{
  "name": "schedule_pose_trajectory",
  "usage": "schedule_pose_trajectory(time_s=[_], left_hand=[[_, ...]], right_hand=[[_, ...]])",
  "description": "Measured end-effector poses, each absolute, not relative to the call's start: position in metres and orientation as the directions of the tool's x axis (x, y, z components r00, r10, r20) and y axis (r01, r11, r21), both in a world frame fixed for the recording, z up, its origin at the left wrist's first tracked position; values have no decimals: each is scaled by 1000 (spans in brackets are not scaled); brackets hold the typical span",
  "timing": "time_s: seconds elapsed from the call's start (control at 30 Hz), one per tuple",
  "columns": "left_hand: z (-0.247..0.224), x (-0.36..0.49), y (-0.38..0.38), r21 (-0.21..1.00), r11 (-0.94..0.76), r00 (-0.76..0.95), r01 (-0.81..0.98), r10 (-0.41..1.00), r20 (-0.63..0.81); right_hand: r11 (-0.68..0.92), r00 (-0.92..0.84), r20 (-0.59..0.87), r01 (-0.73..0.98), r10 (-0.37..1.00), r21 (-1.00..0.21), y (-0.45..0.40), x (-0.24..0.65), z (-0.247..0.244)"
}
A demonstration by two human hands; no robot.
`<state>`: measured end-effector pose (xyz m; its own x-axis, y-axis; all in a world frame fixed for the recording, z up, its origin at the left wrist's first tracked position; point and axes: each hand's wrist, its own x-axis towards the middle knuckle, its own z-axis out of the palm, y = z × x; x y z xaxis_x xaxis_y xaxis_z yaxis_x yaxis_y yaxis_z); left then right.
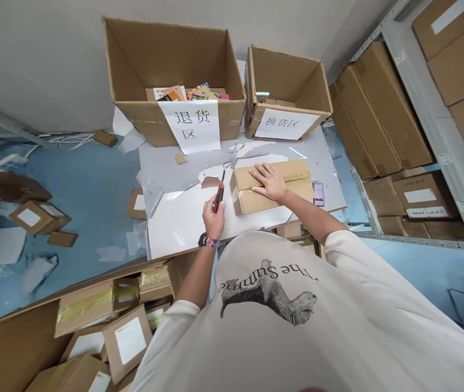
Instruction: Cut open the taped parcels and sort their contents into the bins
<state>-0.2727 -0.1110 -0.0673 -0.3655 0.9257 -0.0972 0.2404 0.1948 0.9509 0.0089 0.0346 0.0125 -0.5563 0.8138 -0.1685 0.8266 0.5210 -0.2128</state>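
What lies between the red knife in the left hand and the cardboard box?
Only a narrow strip of torn white sheet. The head view shows the red knife in the left hand apart from the cardboard box.

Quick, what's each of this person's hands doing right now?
Left hand: closed, holding a red and black utility knife.
Right hand: open, lying flat on a taped brown cardboard box.
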Motion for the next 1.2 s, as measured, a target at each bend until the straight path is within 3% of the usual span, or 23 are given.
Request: schedule_pose_trajectory(time_s=[0.13, 0.4, 0.6, 0.67, 0.73, 0.83, 0.9, 1.07, 1.13, 1.2], left_hand=[[-97, -273, -108, 895, 348, -381, 281, 896, -228], [-141, -302, -111, 582, 558, -429, 592, 829, -359], [-143, -301, -117, 460, 657, -486, 598, 753, -443], [-137, -298, -112, 486, 670, -515, 562, 743, -428], [-127, -293, -101, 601, 635, -510, 485, 764, -396], [-103, -279, -84, 814, 513, -371, 274, 837, -403], [-84, -266, -75, 884, 428, -264, 188, 889, -374], [-42, -231, -64, 931, 226, -186, 288, 967, -177], [-36, -221, -61, 928, 240, -202, 283, 961, -187], [-36, -215, -58, 926, 289, -221, 242, 946, -238]], right_hand=[[459, -496, -130, 856, 858, -239, 24, 15, 21], [144, -166, -79, 963, 983, -226, -13, 108, 27], [1, 57, 88, 831, 995, -556, -20, 163, -1], [-34, 112, 79, 760, 991, -649, -14, 171, -11], [-98, 157, 19, 700, 987, -708, -5, 176, -19], [-189, 184, -92, 629, 979, -754, 9, 181, -28], [-207, 181, -121, 597, 976, -775, 15, 182, -33], [-192, 280, -45, 526, 959, -829, 15, 184, -51], [-236, 309, -106, 423, 945, -875, 13, 190, -62], [-256, 222, -188, 336, 957, -906, 11, 199, -75]])
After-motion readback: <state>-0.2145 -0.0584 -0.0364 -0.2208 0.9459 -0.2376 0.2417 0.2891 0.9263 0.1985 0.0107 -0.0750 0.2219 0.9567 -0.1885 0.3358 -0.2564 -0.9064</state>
